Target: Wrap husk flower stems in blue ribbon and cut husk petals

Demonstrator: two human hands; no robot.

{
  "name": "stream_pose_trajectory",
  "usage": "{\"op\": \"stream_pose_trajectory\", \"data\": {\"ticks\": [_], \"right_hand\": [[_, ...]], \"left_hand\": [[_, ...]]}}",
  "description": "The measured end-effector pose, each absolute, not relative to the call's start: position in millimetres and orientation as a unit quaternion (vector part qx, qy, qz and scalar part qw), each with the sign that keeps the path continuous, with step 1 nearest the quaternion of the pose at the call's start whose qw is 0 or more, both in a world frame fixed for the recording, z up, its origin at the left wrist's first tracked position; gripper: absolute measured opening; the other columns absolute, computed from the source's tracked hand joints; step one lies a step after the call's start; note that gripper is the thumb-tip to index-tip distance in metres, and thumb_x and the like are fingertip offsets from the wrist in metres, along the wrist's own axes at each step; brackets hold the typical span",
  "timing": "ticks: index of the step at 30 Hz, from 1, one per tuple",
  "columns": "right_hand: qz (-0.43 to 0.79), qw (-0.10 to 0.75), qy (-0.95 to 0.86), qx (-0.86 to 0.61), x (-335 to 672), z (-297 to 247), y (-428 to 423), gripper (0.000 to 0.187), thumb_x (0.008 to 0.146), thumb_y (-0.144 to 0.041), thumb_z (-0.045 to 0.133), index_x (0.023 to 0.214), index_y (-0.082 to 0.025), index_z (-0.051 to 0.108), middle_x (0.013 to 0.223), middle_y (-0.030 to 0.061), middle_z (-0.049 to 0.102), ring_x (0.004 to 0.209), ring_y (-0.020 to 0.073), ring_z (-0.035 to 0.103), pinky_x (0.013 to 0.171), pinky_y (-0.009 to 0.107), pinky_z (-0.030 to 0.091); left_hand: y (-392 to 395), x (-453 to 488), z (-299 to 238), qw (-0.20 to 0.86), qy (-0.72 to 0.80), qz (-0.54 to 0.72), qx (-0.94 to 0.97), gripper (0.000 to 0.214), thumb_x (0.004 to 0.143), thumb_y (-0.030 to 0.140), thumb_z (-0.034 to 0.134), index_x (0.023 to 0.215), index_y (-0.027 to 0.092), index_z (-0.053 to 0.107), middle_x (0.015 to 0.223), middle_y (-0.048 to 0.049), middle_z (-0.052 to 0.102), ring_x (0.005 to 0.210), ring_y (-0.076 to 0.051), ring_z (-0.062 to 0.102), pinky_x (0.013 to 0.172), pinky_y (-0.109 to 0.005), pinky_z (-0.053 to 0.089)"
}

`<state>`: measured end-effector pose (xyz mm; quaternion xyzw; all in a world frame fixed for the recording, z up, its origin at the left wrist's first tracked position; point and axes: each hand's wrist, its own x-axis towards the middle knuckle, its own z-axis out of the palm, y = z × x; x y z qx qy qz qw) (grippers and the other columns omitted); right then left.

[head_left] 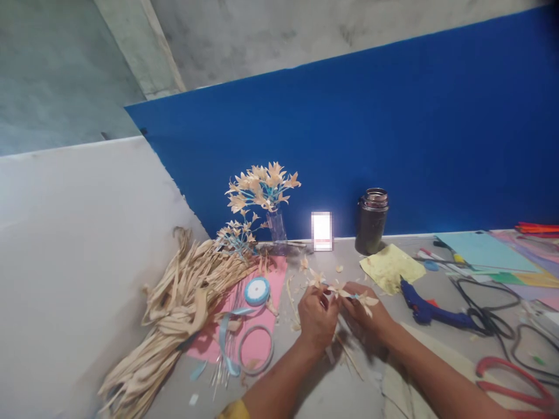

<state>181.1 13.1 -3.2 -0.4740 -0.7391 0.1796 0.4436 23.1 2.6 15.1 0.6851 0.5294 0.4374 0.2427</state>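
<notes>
My left hand [318, 317] and my right hand [364, 320] meet over the middle of the table, fingers closed. Between and above them show small cream flowers [338, 291] that look made of dried husk, with a bit of light blue at the stem. Both hands grip this spray of flowers; the exact finger hold is partly hidden. A single loose flower [304, 263] lies just beyond the left hand, among small scraps. Behind, a clear vase [276, 226] holds a bunch of similar flowers [264, 185], with a smaller flower bunch [239, 235] beside it.
A bundle of dried husk strips [174, 314] lies left, beside pink paper [262, 343] with a blue ribbon roll [257, 290] and a tape ring [255, 350]. Right are a blue glue gun [437, 311] with its cord, yellow paper [388, 267], red-handled scissors [515, 381] and a dark flask [371, 224].
</notes>
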Motion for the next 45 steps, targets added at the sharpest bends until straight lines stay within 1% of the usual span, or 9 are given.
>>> {"op": "stream_pose_trajectory", "data": {"ticks": [3,12,17,22,27,31,34,41,45], "right_hand": [[0.179,0.42,-0.747,-0.483,179.5,-3.8,14.3,0.038,0.094,-0.047,0.049,0.072,-0.022,0.067,0.07,0.0069,0.069,0.066,0.0217,0.062,0.066,0.032,0.047],[0.209,0.408,-0.743,-0.488,179.7,-1.3,12.8,0.043,0.094,-0.051,0.046,0.069,-0.022,0.065,0.07,0.0069,0.068,0.068,0.0228,0.061,0.068,0.033,0.046],[0.268,0.407,-0.727,-0.484,177.3,2.9,13.7,0.039,0.091,-0.048,0.053,0.066,-0.02,0.065,0.065,0.004,0.067,0.063,0.0195,0.06,0.063,0.029,0.046],[0.319,0.398,-0.71,-0.486,174.9,6.9,15.5,0.025,0.085,-0.029,0.054,0.066,-0.018,0.067,0.061,0.0021,0.067,0.06,0.0174,0.061,0.058,0.025,0.044],[0.343,0.396,-0.711,-0.47,172.2,7.5,14.8,0.024,0.083,-0.024,0.053,0.062,-0.019,0.065,0.06,0.0011,0.066,0.058,0.0167,0.059,0.057,0.025,0.042],[0.361,0.374,-0.723,-0.455,172.1,7.4,14.3,0.02,0.084,-0.025,0.053,0.08,-0.02,0.072,0.075,0.0028,0.074,0.069,0.0199,0.065,0.066,0.027,0.046],[0.351,0.359,-0.733,-0.459,173.0,4.7,14.7,0.023,0.088,-0.03,0.052,0.079,-0.02,0.072,0.077,0.0043,0.074,0.072,0.0214,0.066,0.068,0.029,0.045],[0.266,0.321,-0.784,-0.46,171.0,3.7,9.5,0.036,0.094,-0.034,0.043,0.065,-0.021,0.06,0.063,0.0037,0.066,0.062,0.02,0.061,0.062,0.029,0.04],[0.272,0.311,-0.778,-0.474,169.1,7.7,6.0,0.036,0.094,-0.036,0.042,0.065,-0.022,0.058,0.059,0.0027,0.063,0.058,0.0195,0.059,0.06,0.029,0.039]], "left_hand": [[2.7,22.3,14.3,0.224,0.533,0.44,0.688,0.029,0.09,0.037,0.053,0.074,0.018,0.068,0.07,-0.0036,0.059,0.066,-0.018,0.057,0.067,-0.03,0.04],[2.5,23.6,12.2,0.198,0.526,0.448,0.696,0.03,0.092,0.037,0.051,0.072,0.018,0.064,0.071,-0.0032,0.058,0.066,-0.017,0.057,0.067,-0.03,0.041],[2.8,22.6,13.2,0.233,0.484,0.463,0.705,0.024,0.093,0.038,0.051,0.089,0.018,0.063,0.089,-0.0043,0.06,0.07,-0.015,0.056,0.068,-0.029,0.044],[6.3,24.2,7.5,0.287,0.475,0.453,0.698,0.019,0.092,0.035,0.055,0.096,0.019,0.064,0.094,-0.0048,0.06,0.075,-0.016,0.056,0.07,-0.03,0.045],[14.8,25.6,2.1,0.35,0.477,0.479,0.649,0.016,0.086,0.026,0.058,0.076,0.017,0.067,0.086,-0.0059,0.064,0.083,-0.019,0.059,0.074,-0.03,0.044],[18.9,25.1,8.7,0.444,0.486,0.512,0.552,0.019,0.081,0.03,0.062,0.07,0.016,0.068,0.066,-0.0025,0.06,0.064,-0.015,0.053,0.062,-0.027,0.041],[18.2,25.4,14.9,0.473,0.482,0.533,0.51,0.02,0.079,0.031,0.062,0.067,0.016,0.068,0.054,0.0018,0.051,0.054,-0.012,0.046,0.057,-0.025,0.038],[15.7,25.6,19.3,0.478,0.462,0.553,0.502,0.014,0.076,0.025,0.06,0.07,0.015,0.068,0.056,0.0004,0.057,0.052,-0.012,0.051,0.057,-0.025,0.04],[16.1,24.0,21.6,0.467,0.467,0.55,0.511,0.015,0.077,0.024,0.058,0.07,0.015,0.068,0.053,0.0017,0.055,0.051,-0.012,0.05,0.058,-0.025,0.04]]}}
